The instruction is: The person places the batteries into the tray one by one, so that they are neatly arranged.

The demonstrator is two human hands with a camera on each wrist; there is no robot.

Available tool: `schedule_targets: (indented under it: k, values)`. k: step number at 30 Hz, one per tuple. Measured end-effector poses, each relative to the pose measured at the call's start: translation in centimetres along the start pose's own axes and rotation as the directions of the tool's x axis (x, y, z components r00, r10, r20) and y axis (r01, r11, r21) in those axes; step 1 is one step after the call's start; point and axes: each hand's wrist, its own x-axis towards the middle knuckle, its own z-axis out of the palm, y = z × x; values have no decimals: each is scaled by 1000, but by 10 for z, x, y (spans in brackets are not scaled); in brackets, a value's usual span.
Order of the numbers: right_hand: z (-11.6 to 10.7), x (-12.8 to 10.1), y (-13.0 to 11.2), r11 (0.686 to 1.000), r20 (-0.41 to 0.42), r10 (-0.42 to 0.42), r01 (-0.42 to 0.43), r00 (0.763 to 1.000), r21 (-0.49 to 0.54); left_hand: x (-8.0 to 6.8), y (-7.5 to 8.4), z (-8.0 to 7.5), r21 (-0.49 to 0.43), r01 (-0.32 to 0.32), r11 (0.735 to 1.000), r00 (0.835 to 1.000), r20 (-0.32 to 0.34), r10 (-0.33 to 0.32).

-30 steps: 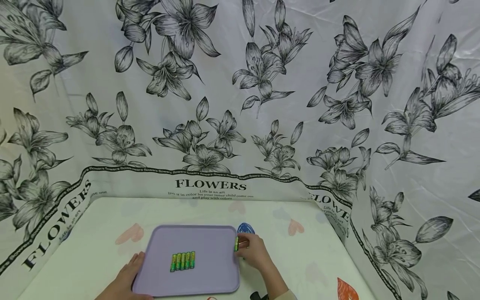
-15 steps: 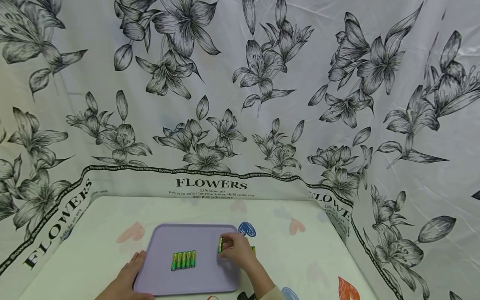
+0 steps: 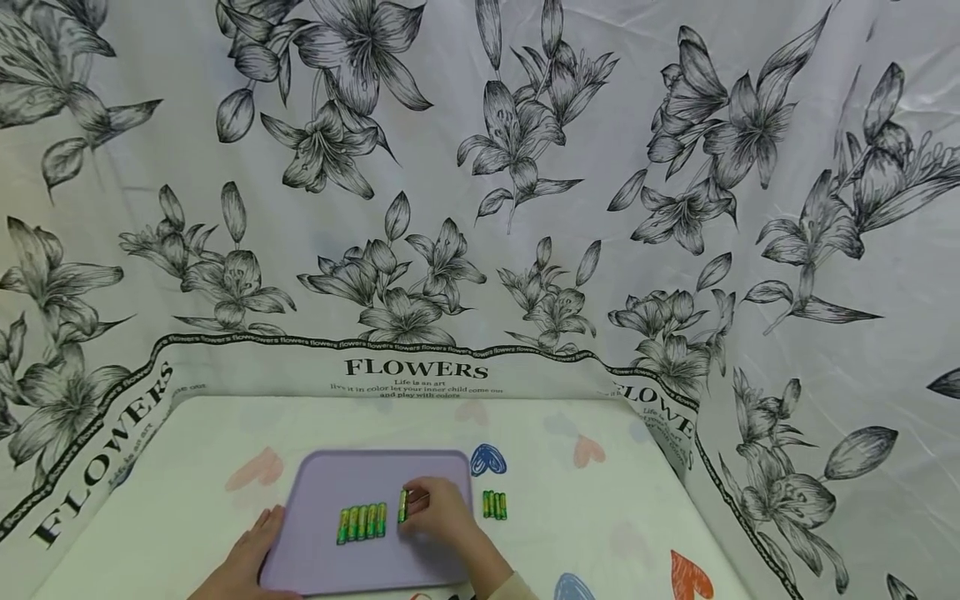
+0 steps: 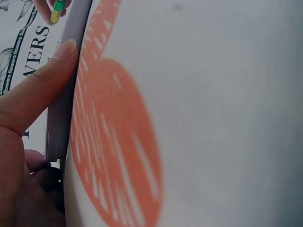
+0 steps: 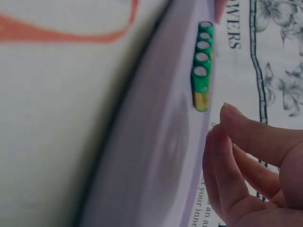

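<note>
- The right hand (image 3: pixel 442 518) hovers over the flat lilac plastic tray (image 3: pixel 315 567), its grip pinching one green-and-yellow AA battery (image 3: pixel 402 506) between the fingertips, held upright in the head view.
- Just to the left of that grip lies a row of five green-and-yellow batteries (image 3: pixel 362 522) side by side on the tray, close to the pinched one but apart from it.
- To the right of the grip, off the tray, three more green-and-yellow batteries (image 3: pixel 494 505) lie together on the white heart-printed table (image 3: pixel 615 517), near a blue scribbled heart (image 3: pixel 488 458).
- The left hand (image 3: pixel 243 567) rests at the tray's left edge, fingers straight, the thumb (image 4: pixel 40 85) pressed against the rim.
- A flower-printed white cloth (image 3: pixel 480 208) hangs behind and beside the table.
</note>
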Motion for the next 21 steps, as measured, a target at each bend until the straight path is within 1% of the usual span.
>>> schedule_targets:
  k: [2,3,5,7,8,9,11,13,14,16,21]
  values:
    - [6,0,1,1000,4,1,-1,1000,1,-1,1,1,34,-41,999,999,-31,42]
    - [9,0,1,1000,6,2,-2,1000,-1,-1,1,1,47,-45,998,998,-41,47]
    - [14,1,1,1000,5,10,-10,1000,-5,-2,4,-1,30,-27,999,999,-27,28]
    - [18,1,-1,1000,13,18,-18,1000,-17,-2,9,-5,-7,39,999,999,26,-39]
    - [20,1,-2,1000,18,22,-22,1000,-22,-2,11,-7,-28,84,996,995,60,-82]
    - [21,1,-2,999,21,29,-28,999,-29,-1,14,-10,-43,131,990,987,97,-126]
    - [23,0,-4,998,26,32,-31,999,-49,0,19,-14,-54,216,975,965,164,-204]
    - [24,1,-5,997,25,37,-35,999,-66,2,22,-18,-46,267,962,945,209,-253]
    - [25,1,-6,997,23,40,-38,999,-72,3,23,-19,-45,275,960,940,221,-259]
    - [25,2,-6,996,25,45,-43,999,-84,4,23,-20,-40,272,962,939,229,-256]
    - [26,3,-5,995,27,67,-65,997,-73,4,21,-18,-40,232,972,955,199,-219]
